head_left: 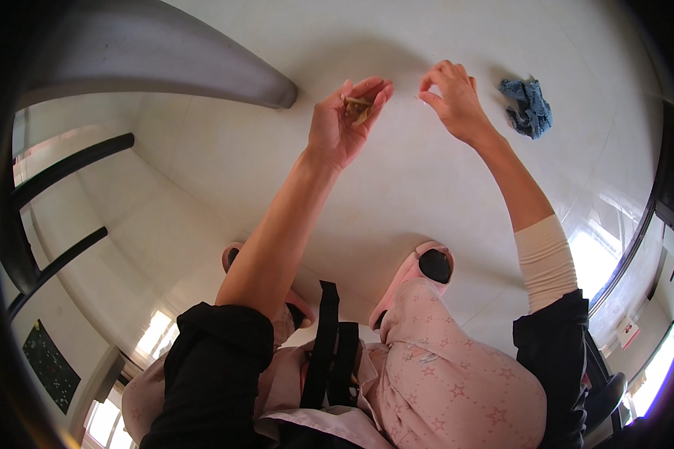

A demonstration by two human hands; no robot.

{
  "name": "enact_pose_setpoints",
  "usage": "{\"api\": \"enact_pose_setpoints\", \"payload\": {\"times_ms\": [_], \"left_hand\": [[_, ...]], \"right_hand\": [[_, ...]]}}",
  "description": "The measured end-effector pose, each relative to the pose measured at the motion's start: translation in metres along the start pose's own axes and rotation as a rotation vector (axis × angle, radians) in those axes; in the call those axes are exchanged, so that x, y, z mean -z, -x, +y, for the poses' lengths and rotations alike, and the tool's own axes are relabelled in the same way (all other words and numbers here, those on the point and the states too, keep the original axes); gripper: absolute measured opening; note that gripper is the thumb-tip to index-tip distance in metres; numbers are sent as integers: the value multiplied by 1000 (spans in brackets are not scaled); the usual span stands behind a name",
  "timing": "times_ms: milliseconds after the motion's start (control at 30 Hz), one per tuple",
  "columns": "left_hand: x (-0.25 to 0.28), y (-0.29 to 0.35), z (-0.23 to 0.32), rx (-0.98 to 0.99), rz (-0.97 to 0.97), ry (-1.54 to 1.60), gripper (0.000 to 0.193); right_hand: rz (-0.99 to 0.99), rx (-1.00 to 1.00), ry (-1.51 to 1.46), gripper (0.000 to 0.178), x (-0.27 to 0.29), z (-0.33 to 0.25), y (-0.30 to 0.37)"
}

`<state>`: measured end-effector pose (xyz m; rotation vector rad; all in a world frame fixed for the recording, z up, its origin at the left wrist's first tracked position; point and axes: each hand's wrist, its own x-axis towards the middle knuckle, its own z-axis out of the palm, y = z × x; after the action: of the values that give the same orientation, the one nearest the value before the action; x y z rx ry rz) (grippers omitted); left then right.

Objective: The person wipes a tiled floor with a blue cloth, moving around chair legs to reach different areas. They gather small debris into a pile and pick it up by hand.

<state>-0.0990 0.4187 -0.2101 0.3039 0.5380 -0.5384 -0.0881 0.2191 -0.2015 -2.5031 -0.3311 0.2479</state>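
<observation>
My left hand (344, 123) is cupped with the palm up above the pale floor. Several yellow-brown scraps (359, 111), like dry leaf or peel pieces, lie in its hollow; their exact kind is unclear. To its right, my right hand (453, 97) hovers with the thumb and forefinger brought together in a pinch. A tiny pale speck may be at those fingertips, too small to name. Beyond the right hand, a crumpled blue cloth (530, 108) rests on the floor, touched by neither hand.
A thick grey furniture leg or beam (202, 63) reaches in from the upper left, ending near my left hand. Dark bars (75, 168) stand at the left. My feet in pink slippers (416, 277) are on the glossy tiled floor (352, 202) below my hands.
</observation>
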Motion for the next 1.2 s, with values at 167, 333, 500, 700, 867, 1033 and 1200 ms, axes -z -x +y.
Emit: {"api": "enact_pose_setpoints", "payload": {"times_ms": [167,333,500,700,867,1033,1200], "left_hand": [[-1,1,-1,-3,-8,-22,37],[-6,0,-8,5,-14,-78,37],[-10,3,-17,101,-38,-86,38],[-14,6,-26,153,-98,-159,41],[-7,3,-19,88,-40,-158,40],[-6,1,-15,56,-14,-144,40],[-4,2,-13,60,0,-99,39]], "right_hand": [[88,-171,-174,8,0,9,14],[106,-301,-513,10,7,-4,18],[49,-319,-750,12,15,-34,20],[169,-225,-483,8,7,-27,20],[334,-8,33,10,-2,-1,14],[311,61,150,9,-15,7,-9],[238,118,279,7,-16,10,-18]]}}
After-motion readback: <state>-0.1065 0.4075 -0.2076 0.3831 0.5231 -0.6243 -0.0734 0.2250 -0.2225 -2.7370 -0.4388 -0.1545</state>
